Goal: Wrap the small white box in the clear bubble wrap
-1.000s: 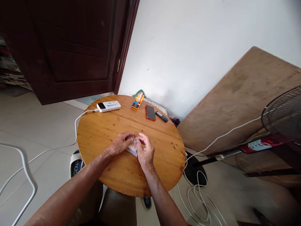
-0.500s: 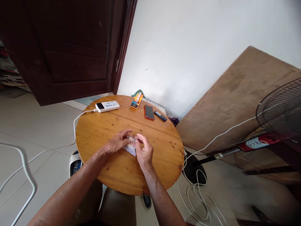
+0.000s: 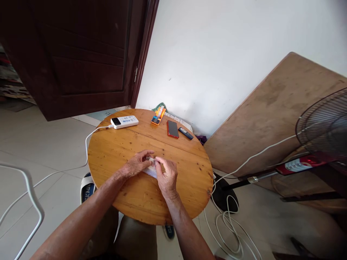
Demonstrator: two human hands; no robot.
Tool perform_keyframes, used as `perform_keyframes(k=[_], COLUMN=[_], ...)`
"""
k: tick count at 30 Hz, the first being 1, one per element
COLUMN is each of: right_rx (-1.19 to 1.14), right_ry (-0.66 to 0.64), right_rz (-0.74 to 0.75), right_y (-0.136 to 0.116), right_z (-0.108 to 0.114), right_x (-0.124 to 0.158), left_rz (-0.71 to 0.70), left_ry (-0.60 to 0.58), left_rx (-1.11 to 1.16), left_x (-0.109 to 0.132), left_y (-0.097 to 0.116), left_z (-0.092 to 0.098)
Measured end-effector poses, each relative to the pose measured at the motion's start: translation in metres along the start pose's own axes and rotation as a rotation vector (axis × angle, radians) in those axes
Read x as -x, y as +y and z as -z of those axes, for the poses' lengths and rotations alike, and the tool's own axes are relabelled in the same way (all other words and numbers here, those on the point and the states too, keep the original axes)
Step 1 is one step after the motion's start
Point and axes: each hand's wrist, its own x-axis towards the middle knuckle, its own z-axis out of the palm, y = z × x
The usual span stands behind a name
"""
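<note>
Between my hands, low over the wooden table (image 3: 121,144), is a small, thin, pale lilac-and-white sheet (image 3: 152,172); whether it is paper or plastic film I cannot tell. My left hand (image 3: 139,162) pinches its left and far side with thumb and fingers. At its right end my right hand (image 3: 166,176) grips it between thumb and curled fingers. My fingers cover much of the sheet, and its near edge shows between the two hands.
A white power bank (image 3: 127,122) with a plugged-in cable, an orange tape dispenser (image 3: 158,116), a red-edged phone (image 3: 172,129) and a dark handheld device (image 3: 185,133) stand along the table's far side. A fan (image 3: 325,122) and coiled cable (image 3: 230,231) are to the right.
My right fingers have shifted slightly left and curled further over the sheet, so less of its printed face shows. My left hand has barely moved.
</note>
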Motion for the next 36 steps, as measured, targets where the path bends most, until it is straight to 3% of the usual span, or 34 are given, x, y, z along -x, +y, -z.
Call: perform_keyframes(k=[7,13,22,36], right_rx=[-0.024,0.007,0.062,0.014], right_ry=[0.045,0.010,-0.039,-0.001], right_rz=[-0.021,-0.033,0.076,0.028], right_y=[0.0005,-0.0005,-0.0061,-0.0052], right_z=[-0.0001,0.0001,0.0062,0.0017], right_x=[-0.0017,-0.0004,-0.0042,-0.0062], left_rz=[0.008,0.014,0.020,0.023], left_ry=[0.016,0.035,0.080,0.078], left_rx=[-0.042,-0.088,-0.119,-0.118], left_x=[0.0000,0.0014,0.0002,0.0012], left_y=[-0.0009,0.0017,0.0030,0.0034], left_z=[-0.0007,-0.0013,-0.0035,-0.0038])
